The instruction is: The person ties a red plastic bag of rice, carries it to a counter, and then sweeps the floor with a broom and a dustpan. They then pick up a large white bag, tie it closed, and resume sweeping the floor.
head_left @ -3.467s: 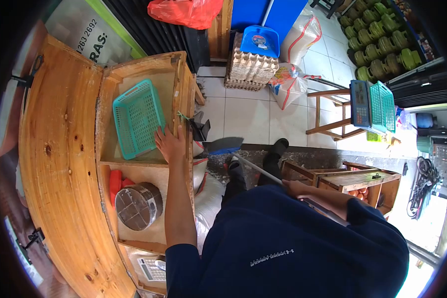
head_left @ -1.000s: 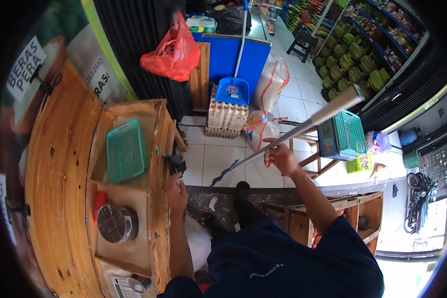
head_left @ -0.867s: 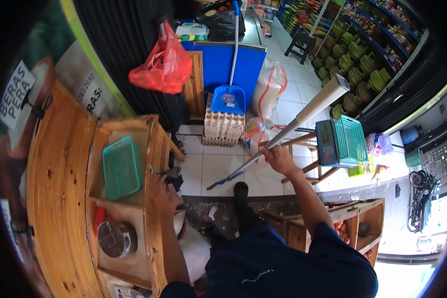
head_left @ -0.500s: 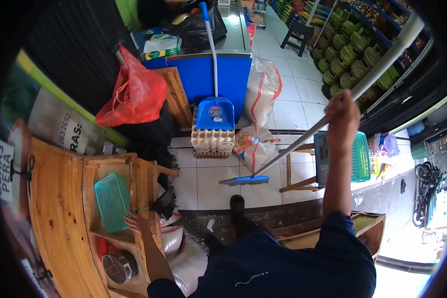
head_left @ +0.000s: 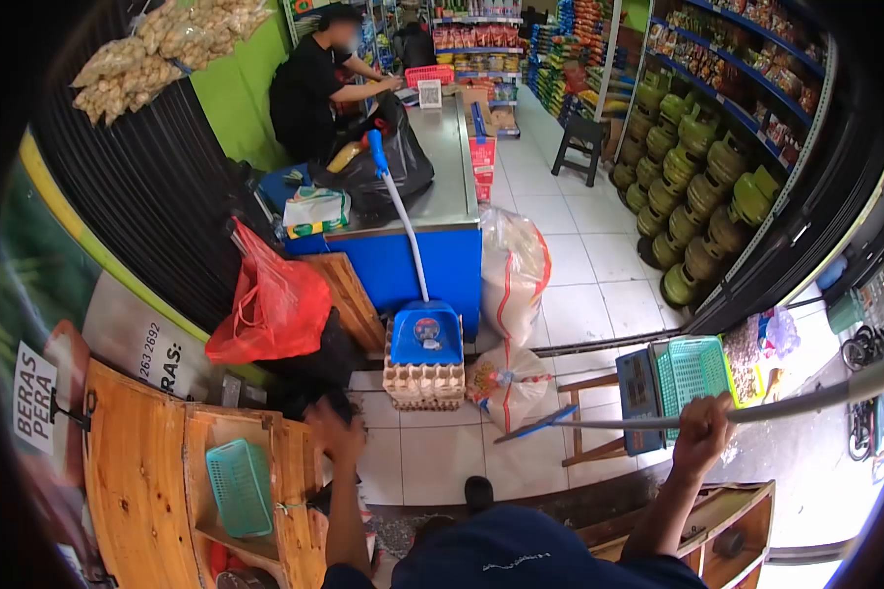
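My right hand (head_left: 702, 432) is wrapped round the pole of a long-handled broom (head_left: 638, 424). The pole lies nearly level across the right side, and its narrow blue head (head_left: 537, 424) is near the floor beside a tied plastic sack (head_left: 509, 383). My left hand (head_left: 336, 432) hangs above the right edge of the wooden shelf unit (head_left: 138, 442), slightly blurred, with fingers apart and nothing in them. Just beyond it is a dark plastic bag (head_left: 314, 378). A blue dustpan (head_left: 425, 339) with a long handle rests on a stack of egg trays (head_left: 424, 388).
A blue counter (head_left: 413, 270) stands ahead, with a person (head_left: 309, 98) behind it. A red bag (head_left: 270, 304) hangs at left. Right of the broom head, a wooden stool (head_left: 594, 422) bears a blue scale (head_left: 640, 393) and green basket (head_left: 692, 373). Gas cylinders (head_left: 697, 196) line the right.
My view has tipped up, bringing the person behind the counter into sight. The broom pole has swung from steep to nearly level. My left hand has left the shelf edge.
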